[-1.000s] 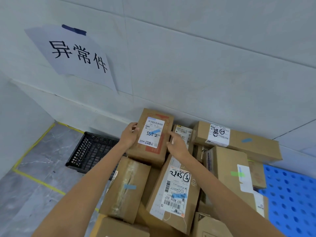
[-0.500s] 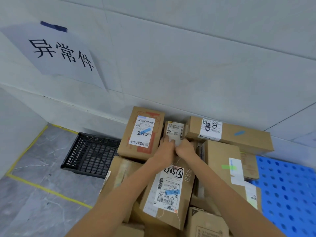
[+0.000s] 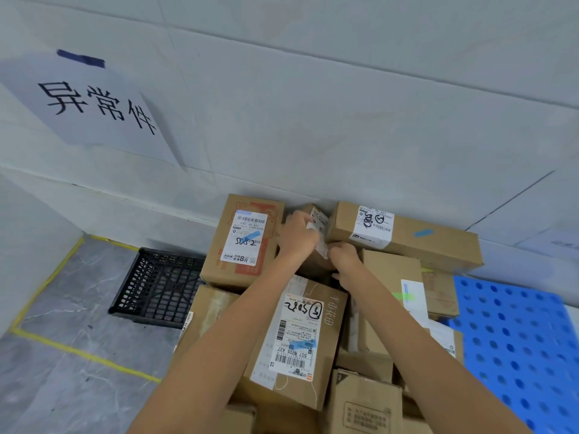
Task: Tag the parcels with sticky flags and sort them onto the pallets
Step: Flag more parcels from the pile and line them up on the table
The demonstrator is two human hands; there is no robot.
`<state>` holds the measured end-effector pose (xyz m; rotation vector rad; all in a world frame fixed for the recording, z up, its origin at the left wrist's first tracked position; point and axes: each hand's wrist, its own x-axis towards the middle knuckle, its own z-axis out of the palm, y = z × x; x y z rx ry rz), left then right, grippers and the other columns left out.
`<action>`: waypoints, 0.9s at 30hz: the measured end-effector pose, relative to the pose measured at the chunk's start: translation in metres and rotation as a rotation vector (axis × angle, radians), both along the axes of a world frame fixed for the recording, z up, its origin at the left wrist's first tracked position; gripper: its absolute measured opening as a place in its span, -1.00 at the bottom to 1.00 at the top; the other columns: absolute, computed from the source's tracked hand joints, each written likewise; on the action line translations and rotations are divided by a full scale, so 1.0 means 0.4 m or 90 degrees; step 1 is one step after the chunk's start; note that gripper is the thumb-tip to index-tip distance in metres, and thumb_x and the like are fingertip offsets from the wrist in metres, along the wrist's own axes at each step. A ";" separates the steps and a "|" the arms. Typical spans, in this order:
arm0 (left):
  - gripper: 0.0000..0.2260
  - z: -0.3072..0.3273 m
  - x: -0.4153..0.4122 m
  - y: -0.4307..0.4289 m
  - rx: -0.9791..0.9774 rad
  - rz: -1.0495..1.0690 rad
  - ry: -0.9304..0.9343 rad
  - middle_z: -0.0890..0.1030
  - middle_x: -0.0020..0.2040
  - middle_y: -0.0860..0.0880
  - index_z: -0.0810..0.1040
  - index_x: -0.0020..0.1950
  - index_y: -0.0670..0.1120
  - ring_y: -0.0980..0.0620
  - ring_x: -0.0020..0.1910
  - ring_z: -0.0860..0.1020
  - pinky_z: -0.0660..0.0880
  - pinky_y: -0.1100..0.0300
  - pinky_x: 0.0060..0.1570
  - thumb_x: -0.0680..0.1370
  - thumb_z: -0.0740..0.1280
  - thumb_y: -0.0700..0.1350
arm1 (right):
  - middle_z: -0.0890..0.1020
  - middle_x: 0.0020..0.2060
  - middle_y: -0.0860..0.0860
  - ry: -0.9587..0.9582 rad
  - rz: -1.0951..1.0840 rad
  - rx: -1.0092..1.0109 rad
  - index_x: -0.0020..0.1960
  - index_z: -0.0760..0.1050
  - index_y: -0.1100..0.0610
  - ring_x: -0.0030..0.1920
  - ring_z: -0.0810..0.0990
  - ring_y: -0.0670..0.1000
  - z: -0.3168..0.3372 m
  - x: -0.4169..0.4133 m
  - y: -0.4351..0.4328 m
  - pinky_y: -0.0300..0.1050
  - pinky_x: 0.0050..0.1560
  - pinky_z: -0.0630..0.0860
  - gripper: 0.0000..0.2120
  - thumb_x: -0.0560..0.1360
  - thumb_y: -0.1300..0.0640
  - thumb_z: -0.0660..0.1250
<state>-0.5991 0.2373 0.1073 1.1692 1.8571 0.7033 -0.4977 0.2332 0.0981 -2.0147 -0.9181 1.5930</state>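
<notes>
The small brown cardboard box (image 3: 320, 219) with a white label sits at the back edge of the pile of parcels, right up against the pale grey wall (image 3: 313, 120). It is squeezed between two bigger boxes. The left hand (image 3: 297, 238) lies over it with the fingers bent around its top. The right hand (image 3: 344, 261) is just beside it, touching the box's near side, with its fingers curled down and gripping there. The two hands almost touch.

On the left of the small box stands a tall brown box (image 3: 244, 242) with a white label and a blue sticky flag (image 3: 252, 238) on the label. On the right lies a long brown box (image 3: 407, 236), also at the back edge by the wall, with its own blue flag (image 3: 423, 232). In front of the hands, under both arms, a tilted brown box (image 3: 300, 339) shows a label with black pen marks. To its right is a brown box with a green flag (image 3: 391, 277).

A blue plastic pallet with round holes (image 3: 517, 339) shows at the right edge of the pile. A black plastic grid tray (image 3: 159, 286) lies on the grey floor to the left, inside a yellow tape line (image 3: 84, 355). A white paper sign (image 3: 91, 108) with big black writing hangs on the wall.
</notes>
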 end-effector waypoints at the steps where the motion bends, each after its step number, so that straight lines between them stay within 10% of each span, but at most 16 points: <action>1: -0.68 0.018 -0.001 0.001 0.019 0.002 0.001 0.48 0.22 -0.06 0.44 0.21 -0.06 -0.05 0.21 0.44 0.43 0.03 0.16 0.48 0.24 -0.29 | 0.50 0.10 0.13 0.019 -0.019 -0.003 0.28 0.43 0.21 0.02 0.40 0.07 0.011 0.003 0.000 -0.03 0.04 0.42 -0.68 0.56 0.29 0.13; 4: -0.74 0.060 -0.020 -0.013 0.038 0.005 -0.016 0.51 0.20 -0.05 0.44 0.21 -0.11 0.09 0.08 0.46 0.36 0.35 -0.16 0.54 0.27 -0.28 | 0.49 0.15 0.14 0.079 -0.045 -0.015 0.29 0.43 0.15 0.08 0.43 0.11 0.042 0.013 -0.021 0.07 0.13 0.41 -0.69 0.56 0.26 0.17; 14: -0.74 0.234 -0.015 -0.225 0.163 0.149 -0.043 0.52 0.12 0.11 0.48 0.26 -0.03 0.15 -0.05 0.50 0.45 0.34 -0.30 0.59 0.25 -0.04 | 0.54 0.10 0.06 0.113 0.012 0.170 0.02 0.50 0.05 0.08 0.48 0.07 0.174 0.055 -0.145 -0.08 0.00 0.46 -0.83 0.57 0.23 0.17; 19: -0.71 0.348 0.092 -0.361 0.201 0.228 -0.118 0.54 0.05 0.14 0.53 0.23 0.00 0.10 0.00 0.51 0.51 0.03 0.07 0.55 0.29 0.05 | 0.58 0.11 0.04 0.179 0.036 0.255 -0.18 0.56 -0.08 0.11 0.54 0.10 0.292 0.190 -0.238 -0.02 0.02 0.50 -0.80 0.51 0.16 0.24; 23: -0.81 0.408 0.266 -0.486 0.317 0.241 -0.256 0.61 -0.06 0.02 0.56 0.18 -0.09 0.10 -0.14 0.55 0.49 0.19 -0.13 0.58 0.27 -0.16 | 0.55 0.01 0.08 0.261 0.036 0.263 -0.15 0.59 0.01 -0.03 0.49 0.09 0.380 0.401 -0.343 0.02 0.02 0.50 -0.84 0.53 0.16 0.26; 27: -0.62 0.427 0.499 -0.589 0.329 0.202 -0.181 0.51 0.12 0.07 0.43 0.31 -0.07 0.16 0.09 0.48 0.45 0.20 0.16 0.51 0.39 -0.17 | 0.63 0.02 0.15 0.293 -0.002 0.267 -0.08 0.64 0.14 -0.06 0.58 0.10 0.416 0.652 -0.449 0.10 -0.09 0.61 -0.79 0.53 0.26 0.23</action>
